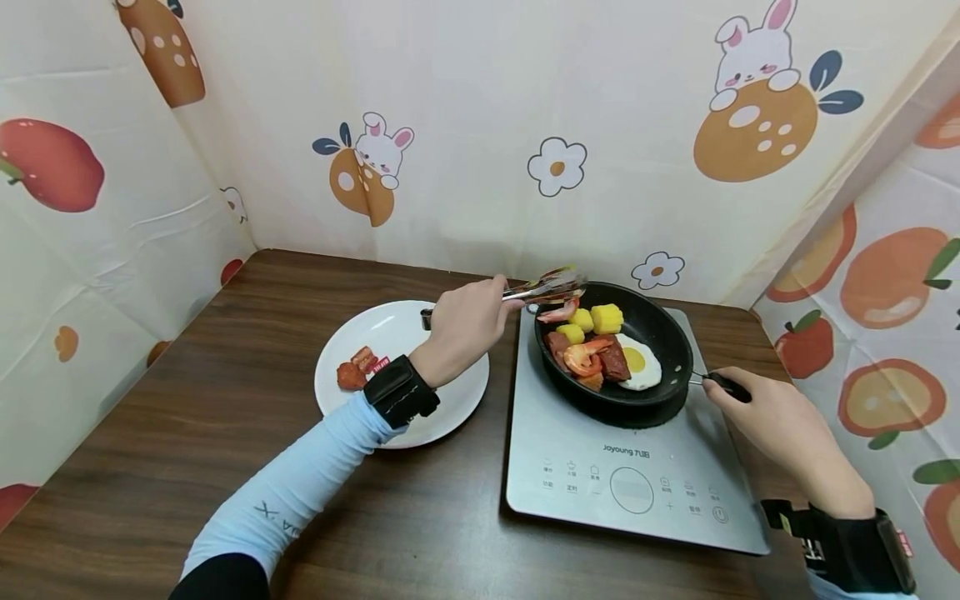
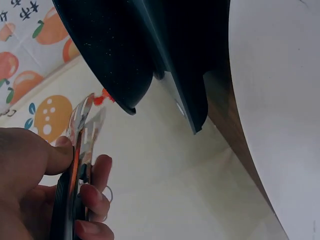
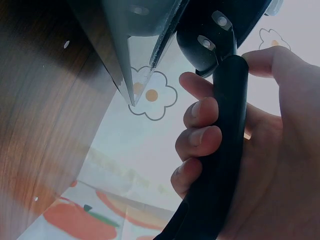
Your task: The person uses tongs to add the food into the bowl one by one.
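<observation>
My left hand grips metal tongs with dark handles, their tips over the left rear rim of a black frying pan. In the left wrist view the fingers curl round the tongs, and a red bit shows beside the tips. A shrimp lies right under the tips at the rim; whether they pinch it I cannot tell. My right hand holds the pan's black handle, fingers wrapped round it. The pan holds corn pieces, another shrimp, meat pieces and a fried egg.
Beneath the pan is a grey induction cooktop with touch controls along its front. A white plate stands left of it, partly hidden by my left wrist, with reddish-brown food pieces. Printed curtains enclose the brown wooden table.
</observation>
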Demonstrator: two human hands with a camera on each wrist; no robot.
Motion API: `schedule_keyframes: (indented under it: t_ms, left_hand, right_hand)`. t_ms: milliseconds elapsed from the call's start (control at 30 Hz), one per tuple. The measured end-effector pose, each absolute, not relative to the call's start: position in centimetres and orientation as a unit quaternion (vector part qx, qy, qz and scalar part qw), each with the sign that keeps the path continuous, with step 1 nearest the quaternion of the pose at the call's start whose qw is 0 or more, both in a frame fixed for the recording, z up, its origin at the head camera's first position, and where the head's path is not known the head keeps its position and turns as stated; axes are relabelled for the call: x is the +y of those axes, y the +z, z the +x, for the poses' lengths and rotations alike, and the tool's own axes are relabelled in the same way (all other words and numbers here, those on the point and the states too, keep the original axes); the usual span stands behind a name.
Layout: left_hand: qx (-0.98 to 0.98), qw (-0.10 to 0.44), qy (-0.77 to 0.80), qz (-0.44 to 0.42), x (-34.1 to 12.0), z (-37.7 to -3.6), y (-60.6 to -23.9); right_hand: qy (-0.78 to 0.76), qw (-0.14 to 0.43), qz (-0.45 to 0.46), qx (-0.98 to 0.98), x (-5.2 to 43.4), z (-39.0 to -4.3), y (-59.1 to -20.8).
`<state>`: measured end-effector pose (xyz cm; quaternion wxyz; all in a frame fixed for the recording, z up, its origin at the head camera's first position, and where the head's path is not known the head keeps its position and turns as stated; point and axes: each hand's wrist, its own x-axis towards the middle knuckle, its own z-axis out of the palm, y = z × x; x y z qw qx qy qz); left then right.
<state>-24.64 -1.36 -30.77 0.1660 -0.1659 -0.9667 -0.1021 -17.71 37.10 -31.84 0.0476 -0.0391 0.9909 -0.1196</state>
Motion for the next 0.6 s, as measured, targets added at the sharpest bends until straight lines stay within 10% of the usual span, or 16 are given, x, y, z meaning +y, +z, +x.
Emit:
schedule_keyframes:
  t_ms: [600]
  left_hand:
    - [-0.972, 0.133, -0.089, -0.173, -1.52, -24.48, -31.01]
  right_hand:
    - [-0.118, 0.052, -0.034, 0.991, 36.99, -17.86, -31.54]
